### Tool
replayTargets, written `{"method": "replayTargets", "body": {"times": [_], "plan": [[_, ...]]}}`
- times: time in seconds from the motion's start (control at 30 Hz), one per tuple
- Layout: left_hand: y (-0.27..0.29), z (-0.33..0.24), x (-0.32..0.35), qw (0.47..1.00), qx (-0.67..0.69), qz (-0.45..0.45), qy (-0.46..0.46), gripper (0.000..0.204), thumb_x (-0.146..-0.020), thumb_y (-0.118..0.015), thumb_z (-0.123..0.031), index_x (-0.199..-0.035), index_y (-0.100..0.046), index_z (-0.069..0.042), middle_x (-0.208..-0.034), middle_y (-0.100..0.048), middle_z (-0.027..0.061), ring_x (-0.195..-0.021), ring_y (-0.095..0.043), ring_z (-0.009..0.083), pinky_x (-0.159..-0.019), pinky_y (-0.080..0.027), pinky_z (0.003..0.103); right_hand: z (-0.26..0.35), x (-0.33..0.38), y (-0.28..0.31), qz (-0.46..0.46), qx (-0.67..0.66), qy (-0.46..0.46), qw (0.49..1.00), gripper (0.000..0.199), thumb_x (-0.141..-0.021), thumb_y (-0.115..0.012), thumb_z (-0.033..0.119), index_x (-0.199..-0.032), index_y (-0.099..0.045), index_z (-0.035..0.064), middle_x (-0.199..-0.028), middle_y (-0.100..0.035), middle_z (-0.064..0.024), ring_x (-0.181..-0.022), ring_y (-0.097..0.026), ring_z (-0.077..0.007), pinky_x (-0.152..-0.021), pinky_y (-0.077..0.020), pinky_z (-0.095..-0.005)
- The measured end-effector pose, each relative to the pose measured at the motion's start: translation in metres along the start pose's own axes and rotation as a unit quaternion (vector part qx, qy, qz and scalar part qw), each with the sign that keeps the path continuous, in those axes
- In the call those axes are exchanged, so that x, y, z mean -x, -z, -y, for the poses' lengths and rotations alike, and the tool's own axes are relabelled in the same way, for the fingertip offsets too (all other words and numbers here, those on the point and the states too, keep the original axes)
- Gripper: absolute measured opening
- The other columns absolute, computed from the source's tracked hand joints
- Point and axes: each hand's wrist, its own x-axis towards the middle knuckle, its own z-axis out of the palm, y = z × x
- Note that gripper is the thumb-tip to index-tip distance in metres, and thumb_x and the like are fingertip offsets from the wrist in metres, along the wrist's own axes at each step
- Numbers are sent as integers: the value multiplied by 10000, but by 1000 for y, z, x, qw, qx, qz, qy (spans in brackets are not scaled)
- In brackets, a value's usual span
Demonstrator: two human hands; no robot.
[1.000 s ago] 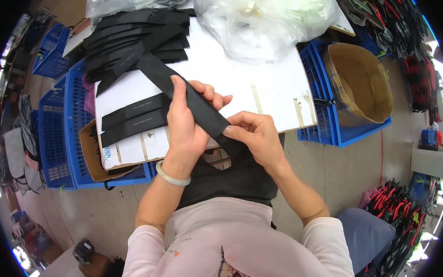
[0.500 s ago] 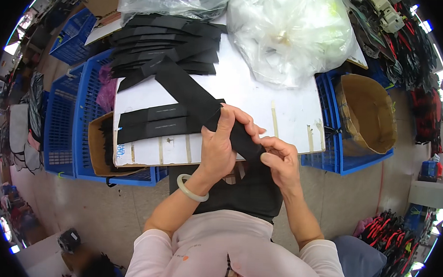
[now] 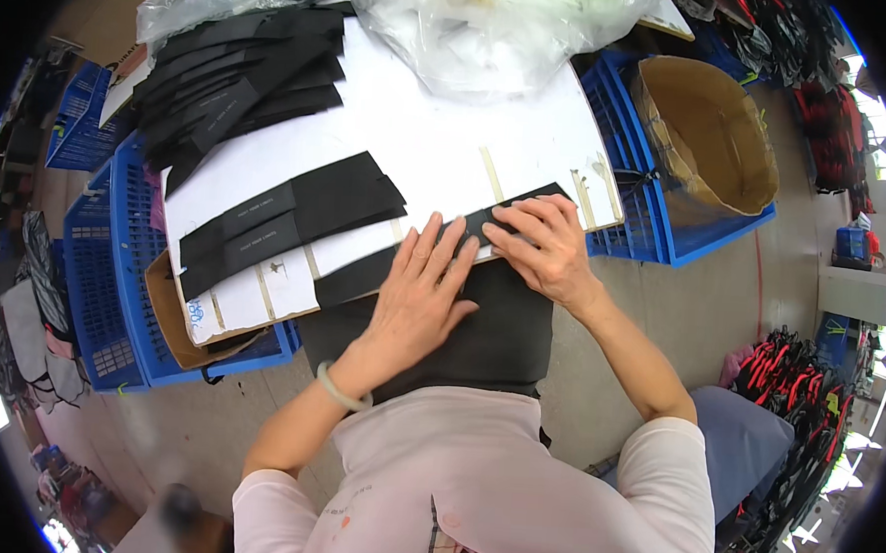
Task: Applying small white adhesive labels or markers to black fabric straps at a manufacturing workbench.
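Note:
A black fabric strip [image 3: 355,274] lies along the near edge of the white tabletop [image 3: 416,125]. My left hand [image 3: 412,300] rests flat on it, fingers stretched and thumb held apart. Farther right, my right hand [image 3: 545,244] has its fingers bent over the same strip close to its right end, which pokes out beyond the knuckles. The palms hide part of the strip. Just beyond, to the left, several similar black strips [image 3: 342,199] lie overlapping, small pale print on them. At the far left of the top is a fanned pile of black strips [image 3: 249,61].
A large clear plastic bag [image 3: 496,34] sits at the back of the table. Blue crates [image 3: 112,289] stand on the left, one beside a cardboard box [image 3: 169,297]. On the right, a blue crate [image 3: 677,247] holds a round cardboard bin [image 3: 706,140]. Dark-and-red goods hang farther right.
The strip was held up in both hands, pinched at its end; now it lies on the table edge. My left hand has opened flat on it. The view has shifted right.

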Motion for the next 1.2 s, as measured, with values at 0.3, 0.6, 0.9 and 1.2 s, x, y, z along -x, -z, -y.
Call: {"method": "replayTargets", "body": {"times": [0.3, 0.6, 0.9, 1.2], "plan": [[-11, 4, -8, 999, -30, 6, -17, 718, -735, -748, -85, -1394, -465, -51, -1484, -397, 141, -1416, -316, 354, -1150, -264, 507, -4, 38, 15, 17, 48, -91, 995, 348, -785, -745, 242, -1125, -703, 186, -1250, -621, 12, -1154, -533, -217, -1000, -364, -423], [-23, -4, -9, 997, -75, -23, -5, 693, -750, -750, -84, -1386, -477, -66, -1462, -412, 144, -1395, -334, 368, -1142, -272, 511, -12, 45, 5, -33, 43, -89, 995, 344, -772, -753, 205, -1112, -711, 197, -1226, -640, 21, -1146, -542, -209, -982, -369, -413], [-36, -9, -10, 993, -109, -47, 6, 693, -731, -711, -26, -1381, -472, -49, -1478, -393, 154, -1397, -334, 372, -1145, -258, 524, -10, 50, -2, -47, 42, -108, 992, 320, -778, -753, 208, -1096, -724, 205, -1236, -645, 24, -1169, -540, -205, -1013, -351, -416], [-63, -7, -12, 980, -156, -120, 9, 565, -805, -586, -16, -1358, -470, -39, -1481, -404, 170, -1407, -334, 374, -1135, -276, 522, -8, 51, -5, -57, 53, -113, 990, 284, -797, -738, 189, -1081, -736, 187, -1226, -658, 9, -1172, -544, -218, -1051, -335, -429]]}}
